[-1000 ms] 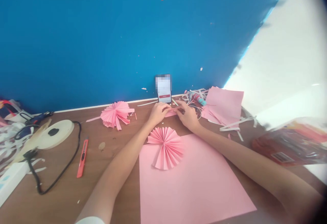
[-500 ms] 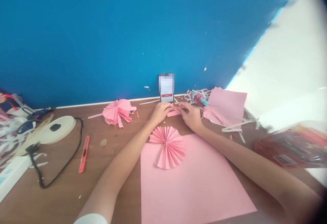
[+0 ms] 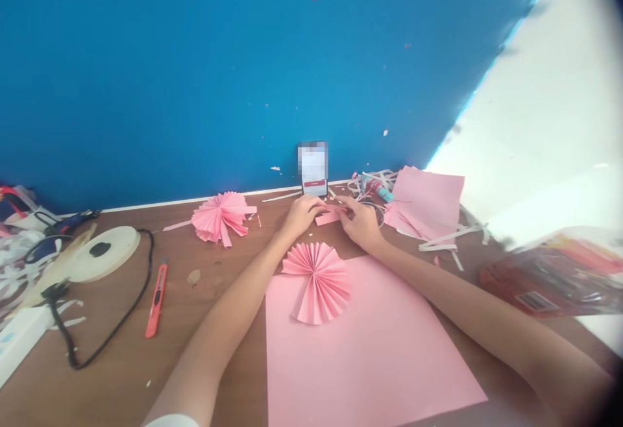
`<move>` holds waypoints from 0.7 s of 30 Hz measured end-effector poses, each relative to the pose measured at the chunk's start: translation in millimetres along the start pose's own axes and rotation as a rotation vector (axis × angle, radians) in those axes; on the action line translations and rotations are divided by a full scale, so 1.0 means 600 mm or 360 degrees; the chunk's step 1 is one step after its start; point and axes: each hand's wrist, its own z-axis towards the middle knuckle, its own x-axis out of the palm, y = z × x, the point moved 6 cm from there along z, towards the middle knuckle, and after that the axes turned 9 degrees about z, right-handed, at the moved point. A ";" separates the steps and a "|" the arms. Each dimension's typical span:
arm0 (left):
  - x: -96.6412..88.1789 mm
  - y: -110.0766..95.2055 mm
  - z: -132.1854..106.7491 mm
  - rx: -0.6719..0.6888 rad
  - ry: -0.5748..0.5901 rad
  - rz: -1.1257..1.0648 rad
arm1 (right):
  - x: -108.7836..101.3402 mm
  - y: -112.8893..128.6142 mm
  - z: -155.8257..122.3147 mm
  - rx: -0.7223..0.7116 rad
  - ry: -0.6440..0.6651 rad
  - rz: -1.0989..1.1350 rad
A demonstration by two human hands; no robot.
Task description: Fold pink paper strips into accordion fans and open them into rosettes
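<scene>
Both of my hands meet at the back of the table over a pink paper strip point(image 3: 328, 218). My left hand point(image 3: 304, 213) pinches its left end with closed fingers. From the other side, my right hand point(image 3: 361, 220) has its fingers closed on the right end. The fingertips partly cover the strip. Just in front of the hands lies a pleated pink paper fan point(image 3: 318, 284), spread into most of a circle. It rests on a large pink paper sheet point(image 3: 370, 355).
Another pleated fan point(image 3: 221, 216) lies back left. A phone point(image 3: 314, 169) leans on the blue wall. An orange cutter point(image 3: 156, 300), a tape roll point(image 3: 104, 253) and a black cable point(image 3: 119, 323) are at left. Pink sheets point(image 3: 428, 203), paper scraps and a plastic bag point(image 3: 549, 278) lie right.
The whole view has shifted slightly, so things appear a little further left. Both hands keep their hold on the pink strip, with hardly any movement of the fingers.
</scene>
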 end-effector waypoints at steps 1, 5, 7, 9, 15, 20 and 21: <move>0.001 0.000 0.000 0.0007 0.0008 0.0000 | 0.003 0.002 0.000 -0.0028 0.0037 -0.0046; 0.005 -0.004 0.001 0.0077 0.0059 -0.0058 | 0.014 0.000 -0.001 -0.0049 0.0140 -0.0193; 0.003 -0.006 0.002 0.0060 0.0072 -0.0083 | 0.012 -0.003 -0.001 -0.0023 0.0107 -0.0216; 0.000 -0.008 0.003 0.0023 0.0072 -0.0099 | 0.007 -0.005 -0.002 0.0002 0.0051 -0.0205; -0.002 0.000 0.000 -0.0057 0.0037 -0.0115 | 0.003 -0.005 -0.001 0.0019 0.0018 -0.0196; 0.005 -0.002 0.000 0.0024 0.0074 -0.0138 | 0.008 -0.002 -0.001 -0.0037 0.0066 -0.0211; 0.005 -0.006 0.000 0.0040 0.0087 -0.0153 | 0.009 -0.004 -0.001 -0.0022 0.0065 -0.0211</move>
